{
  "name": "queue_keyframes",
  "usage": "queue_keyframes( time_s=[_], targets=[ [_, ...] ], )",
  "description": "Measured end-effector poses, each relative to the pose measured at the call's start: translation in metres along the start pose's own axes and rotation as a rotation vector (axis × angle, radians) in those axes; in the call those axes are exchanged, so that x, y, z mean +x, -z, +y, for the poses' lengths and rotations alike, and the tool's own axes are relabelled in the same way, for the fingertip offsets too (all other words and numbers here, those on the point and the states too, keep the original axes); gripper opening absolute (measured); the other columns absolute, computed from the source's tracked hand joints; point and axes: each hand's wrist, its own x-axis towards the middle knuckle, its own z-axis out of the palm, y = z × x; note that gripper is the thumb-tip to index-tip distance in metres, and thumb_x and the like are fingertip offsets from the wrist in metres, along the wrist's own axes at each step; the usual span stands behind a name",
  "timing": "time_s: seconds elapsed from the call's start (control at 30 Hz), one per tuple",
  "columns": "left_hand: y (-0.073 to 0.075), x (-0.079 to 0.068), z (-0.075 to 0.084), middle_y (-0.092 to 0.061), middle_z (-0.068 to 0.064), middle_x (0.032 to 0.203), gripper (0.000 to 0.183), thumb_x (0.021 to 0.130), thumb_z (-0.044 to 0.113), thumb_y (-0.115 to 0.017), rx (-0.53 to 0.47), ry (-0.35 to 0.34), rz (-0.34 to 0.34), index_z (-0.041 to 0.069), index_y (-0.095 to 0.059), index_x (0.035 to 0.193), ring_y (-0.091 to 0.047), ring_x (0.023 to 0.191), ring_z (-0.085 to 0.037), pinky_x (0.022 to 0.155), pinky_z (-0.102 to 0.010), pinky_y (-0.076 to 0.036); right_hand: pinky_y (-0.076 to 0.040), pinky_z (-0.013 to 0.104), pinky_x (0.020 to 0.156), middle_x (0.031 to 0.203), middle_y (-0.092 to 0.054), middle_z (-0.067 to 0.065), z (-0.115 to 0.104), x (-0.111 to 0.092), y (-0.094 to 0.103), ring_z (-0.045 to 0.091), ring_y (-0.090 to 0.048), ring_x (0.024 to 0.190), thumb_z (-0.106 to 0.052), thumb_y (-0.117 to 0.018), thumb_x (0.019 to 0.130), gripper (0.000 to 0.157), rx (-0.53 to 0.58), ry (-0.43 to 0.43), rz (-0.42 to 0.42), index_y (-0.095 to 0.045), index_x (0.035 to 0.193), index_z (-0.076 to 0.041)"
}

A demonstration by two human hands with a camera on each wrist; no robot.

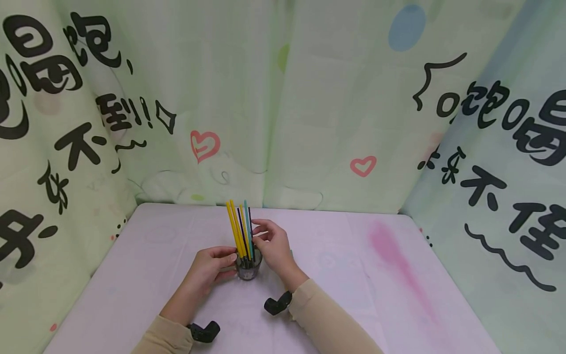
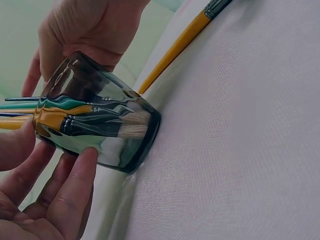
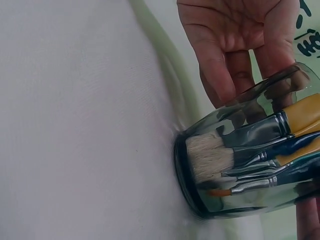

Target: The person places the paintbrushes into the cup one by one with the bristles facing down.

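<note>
A clear, dark-tinted glass stands on the table, holding several paintbrushes bristles down, with yellow, teal and dark handles sticking up. My left hand holds the glass from the left, thumb by the rim and fingertips against its side. On the other side, my right hand has its thumb and forefinger at the dark handle on the right of the bunch, seemingly pinching it. In the right wrist view, pale wide bristles and a thin orange tip show through the glass.
One yellow-handled paintbrush lies on the table beyond the glass in the left wrist view, mostly hidden by my right arm in the head view. The table has a pale cloth with a pink smear. Printed curtains surround its back and sides.
</note>
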Motion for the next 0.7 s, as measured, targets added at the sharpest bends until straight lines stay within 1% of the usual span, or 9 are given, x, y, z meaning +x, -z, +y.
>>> queue_keyframes(
  time_s=[0.17,0.37,0.53,0.7],
  targets=[
    [0.000,0.001,0.000,-0.076,-0.020,0.126,0.031,0.102,0.009,-0.074,-0.002,0.001,-0.003,-0.002,-0.074,0.130,-0.076,0.100,-0.023,0.090,-0.044,-0.069,-0.066,0.032,0.088,0.117,-0.075,0.008,0.001,-0.002,0.003,0.018,-0.070,0.093,-0.005,-0.069,0.102,0.040,-0.010,-0.020,-0.007,-0.071,0.138,-0.020],
    [0.001,0.000,-0.001,-0.076,-0.020,0.125,0.031,0.101,0.009,-0.074,-0.008,0.001,-0.008,-0.003,-0.074,0.130,-0.076,0.099,-0.021,0.089,-0.044,-0.069,-0.068,0.034,0.090,0.120,-0.076,0.011,0.002,-0.004,0.008,0.020,-0.075,0.095,-0.002,-0.065,0.103,0.043,0.027,-0.032,-0.022,-0.065,0.145,-0.011],
    [0.001,0.000,-0.002,-0.076,-0.020,0.126,0.032,0.102,0.010,-0.074,-0.008,-0.013,-0.018,-0.003,-0.073,0.131,-0.077,0.100,-0.022,0.087,-0.042,-0.069,-0.069,0.036,0.089,0.121,-0.076,0.013,0.001,-0.006,0.014,0.023,-0.077,0.098,-0.002,-0.064,0.103,0.044,0.042,-0.043,-0.034,-0.065,0.146,-0.015],
    [0.001,-0.001,-0.002,-0.075,-0.021,0.129,0.031,0.102,0.011,-0.073,0.006,-0.012,-0.015,-0.002,-0.074,0.131,-0.076,0.102,-0.022,0.087,-0.041,-0.069,-0.069,0.037,0.087,0.125,-0.074,0.020,0.004,-0.009,0.022,0.029,-0.077,0.101,-0.004,-0.065,0.104,0.045,0.048,-0.058,-0.041,-0.064,0.146,-0.016]
  ],
)
